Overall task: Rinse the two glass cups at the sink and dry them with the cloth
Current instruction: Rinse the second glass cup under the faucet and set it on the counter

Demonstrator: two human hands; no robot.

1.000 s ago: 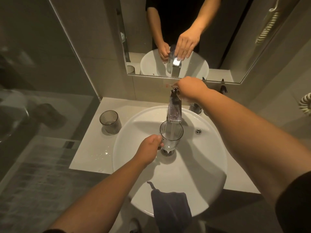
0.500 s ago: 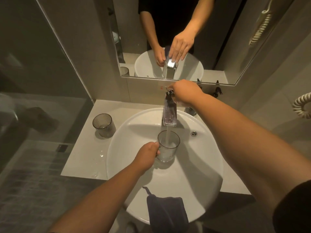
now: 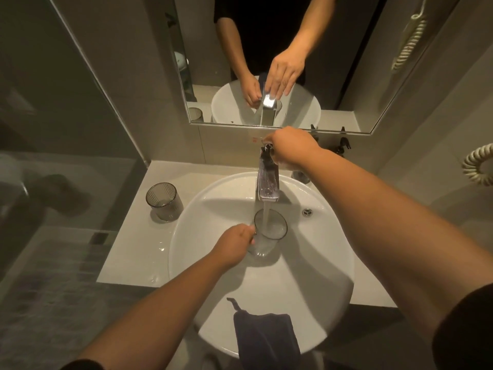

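— Where's the cup you're rinsing?

— My left hand (image 3: 234,244) has it. My fingers are curled round the side of the clear glass cup (image 3: 268,236), which I hold upright inside the white sink (image 3: 306,263), right under the spout of the chrome faucet (image 3: 269,182). A stream of water (image 3: 266,217) falls straight from the spout into the cup's open mouth.

— And your other hand?

— My right hand (image 3: 290,149) is up at the back, on top of the faucet where the handle sits. From my side the knuckles hide the fingers. In the mirror (image 3: 346,76) above the counter the fingers look fairly straight, laid over the handle, not wrapped round it.

— The second cup?

— The ribbed glass cup (image 3: 164,200) stands upright on the pale counter (image 3: 128,252), left of the sink and just beside its rim, well apart from my hands. Nothing touches it. A few drops of water glint on the counter near it.

— And the cloth?

— The dark cloth (image 3: 264,340) is draped over the near rim of the sink, hanging partly down the front, with a small loop sticking up at its left corner. It lies below my left forearm, and neither hand is on it.

— Anything else around?

— A coiled cord (image 3: 477,166) hangs on the wall to my right.
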